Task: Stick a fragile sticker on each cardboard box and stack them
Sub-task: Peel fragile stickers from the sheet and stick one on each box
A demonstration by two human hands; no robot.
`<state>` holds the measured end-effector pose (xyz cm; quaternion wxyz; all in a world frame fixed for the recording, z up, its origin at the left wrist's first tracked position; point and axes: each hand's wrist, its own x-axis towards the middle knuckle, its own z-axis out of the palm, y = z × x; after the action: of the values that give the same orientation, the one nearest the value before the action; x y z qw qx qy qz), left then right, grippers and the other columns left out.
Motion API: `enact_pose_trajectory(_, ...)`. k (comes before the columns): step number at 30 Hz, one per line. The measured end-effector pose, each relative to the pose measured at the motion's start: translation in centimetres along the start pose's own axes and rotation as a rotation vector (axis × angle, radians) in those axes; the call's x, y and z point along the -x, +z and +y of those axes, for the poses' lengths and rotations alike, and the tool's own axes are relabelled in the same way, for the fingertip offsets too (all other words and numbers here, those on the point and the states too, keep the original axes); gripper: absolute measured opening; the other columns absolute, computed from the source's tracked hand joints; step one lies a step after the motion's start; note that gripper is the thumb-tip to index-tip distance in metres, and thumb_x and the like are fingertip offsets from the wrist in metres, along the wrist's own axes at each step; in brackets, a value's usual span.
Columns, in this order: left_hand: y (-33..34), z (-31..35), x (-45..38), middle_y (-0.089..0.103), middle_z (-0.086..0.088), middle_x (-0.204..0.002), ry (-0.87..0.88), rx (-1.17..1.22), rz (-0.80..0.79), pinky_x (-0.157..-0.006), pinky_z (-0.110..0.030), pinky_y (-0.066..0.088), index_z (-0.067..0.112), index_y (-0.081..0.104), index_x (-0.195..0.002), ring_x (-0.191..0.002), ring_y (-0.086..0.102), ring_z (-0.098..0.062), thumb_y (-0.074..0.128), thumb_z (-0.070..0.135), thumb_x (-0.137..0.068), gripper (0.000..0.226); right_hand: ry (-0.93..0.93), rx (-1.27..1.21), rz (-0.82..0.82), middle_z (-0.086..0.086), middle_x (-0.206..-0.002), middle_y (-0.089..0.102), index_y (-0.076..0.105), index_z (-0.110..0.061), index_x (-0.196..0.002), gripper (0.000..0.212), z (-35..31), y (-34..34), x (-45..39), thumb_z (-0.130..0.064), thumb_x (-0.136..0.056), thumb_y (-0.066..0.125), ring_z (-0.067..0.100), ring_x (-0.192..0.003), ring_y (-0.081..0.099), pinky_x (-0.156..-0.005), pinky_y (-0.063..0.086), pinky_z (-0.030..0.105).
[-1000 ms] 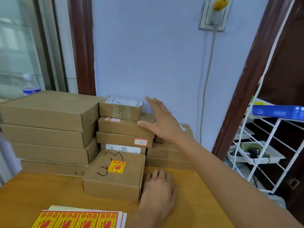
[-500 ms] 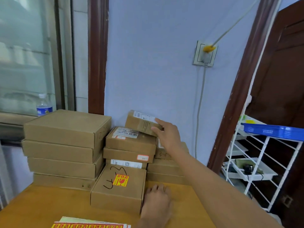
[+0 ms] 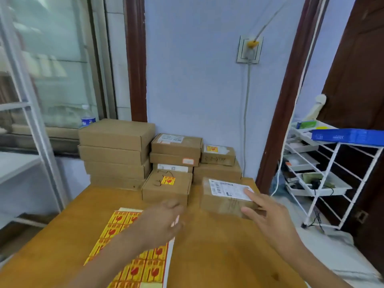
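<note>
Box [image 3: 225,197] sits clasped in right grip [image 3: 268,213].

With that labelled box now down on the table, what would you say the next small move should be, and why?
Probably peel one sticker: the left hand hovers over the sticker sheet, while the right hand steadies the box, whose top shows only a white shipping label, no fragile sticker.
</note>
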<state>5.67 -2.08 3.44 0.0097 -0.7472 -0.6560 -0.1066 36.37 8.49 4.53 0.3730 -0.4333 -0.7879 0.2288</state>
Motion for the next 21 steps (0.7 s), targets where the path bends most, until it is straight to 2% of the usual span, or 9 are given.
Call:
enact_pose_trajectory(1,0.1,-1.3,2.1,0.051,0.013,-0.131,-0.04,-0.002,0.032,-0.092,-0.03,0.044,0.033,0.052,-0.131,-0.12,0.051,-0.012,0.045,0.045,-0.103,0.032,0.015,0.009,-0.021,-0.018,-0.112,0.069,0.062,-0.033,-0.142,0.055,0.5,1.0,1.7,-0.026,-0.091,0.078,0.001,-0.1,0.068,-0.095,0.056,0.023)
enact_pose_trajectory(4,0.8,-4.9,6.9,0.052,0.016,-0.134,-0.139,-0.023,0.104,-0.093,-0.032,0.049,0.033,0.055,-0.13,-0.118,0.055,-0.011,0.051,0.04,-0.101,0.03,0.018,0.116,-0.104,-0.013,-0.134,0.059,0.052,-0.032,-0.15,0.056,0.6,3.8,5.2,-0.032,-0.096,0.071,0.004,-0.116,0.058,-0.097,0.042,0.005)
enact_pose_trajectory(5,1.1,-5.7,8.2,0.052,0.016,-0.135,-0.161,-0.026,0.116,-0.094,-0.034,0.05,0.033,0.056,-0.13,-0.118,0.054,-0.01,0.052,0.04,-0.101,0.031,0.029,0.157,-0.141,-0.009,-0.145,0.053,0.048,-0.034,-0.152,0.058,0.5,4.6,5.8,-0.036,-0.098,0.068,0.007,-0.126,0.053,-0.103,0.037,0.006)
enact_pose_trajectory(7,1.4,-6.9,10.5,0.051,0.016,-0.14,-0.214,-0.008,0.118,-0.098,-0.039,0.049,0.034,0.055,-0.133,-0.125,0.052,-0.012,0.045,0.05,-0.099,0.04,0.101,0.255,-0.208,-0.001,-0.169,0.024,0.031,-0.041,-0.158,0.068,-0.2,5.9,6.7,-0.045,-0.099,0.064,0.019,-0.152,0.03,-0.123,0.02,0.026)
enact_pose_trajectory(9,1.9,-7.6,12.1,0.046,0.015,-0.15,-0.244,0.022,0.096,-0.108,-0.039,0.043,0.035,0.053,-0.14,-0.137,0.044,-0.014,0.031,0.063,-0.092,0.06,0.054,0.35,-0.176,-0.009,-0.171,-0.001,0.019,-0.046,-0.16,0.074,-1.5,7.0,7.6,-0.051,-0.099,0.061,0.024,-0.158,0.006,-0.126,0.007,0.039)
enact_pose_trajectory(12,3.3,-8.0,13.4,0.031,0.019,-0.16,-0.238,0.112,0.014,-0.117,-0.036,0.025,0.037,0.044,-0.149,-0.148,0.027,-0.009,0.035,0.068,-0.094,0.063,-0.227,0.28,-0.108,-0.017,-0.165,0.024,0.04,-0.043,-0.149,0.052,-4.5,9.3,9.6,-0.045,-0.1,0.057,0.013,-0.151,0.026,-0.123,0.033,0.044)
enact_pose_trajectory(14,4.5,-8.3,13.8,0.026,0.021,-0.163,-0.213,0.089,-0.01,-0.119,-0.031,0.02,0.038,0.039,-0.152,-0.151,0.021,-0.006,0.042,0.062,-0.1,0.057,-0.343,0.231,-0.248,-0.024,-0.156,0.035,0.044,-0.043,-0.145,0.043,-6.6,11.9,11.0,-0.049,-0.103,0.047,0.002,-0.142,0.036,-0.117,0.041,0.038)
enact_pose_trajectory(18,5.3,-8.9,13.6,0.028,0.02,-0.163,-0.216,0.071,0.013,-0.12,-0.033,0.022,0.039,0.039,-0.151,-0.151,0.023,-0.008,0.044,0.063,-0.098,0.058,-0.403,0.345,-0.531,-0.018,-0.169,0.017,0.034,-0.043,-0.156,0.053,-8.7,16.9,11.4,-0.06,-0.106,0.033,0.007,-0.153,0.02,-0.123,0.024,0.033)
enact_pose_trajectory(21,5.2,-8.7,13.7,0.032,0.018,-0.161,-0.214,0.111,0.043,-0.12,-0.039,0.029,0.039,0.043,-0.148,-0.149,0.028,-0.008,0.034,0.074,-0.089,0.069,-0.405,0.378,-0.572,-0.015,-0.166,0.021,0.032,-0.042,-0.157,0.057,-8.3,18.0,10.9,-0.064,-0.105,0.029,0.007,-0.152,0.018,-0.121,0.016,0.029)
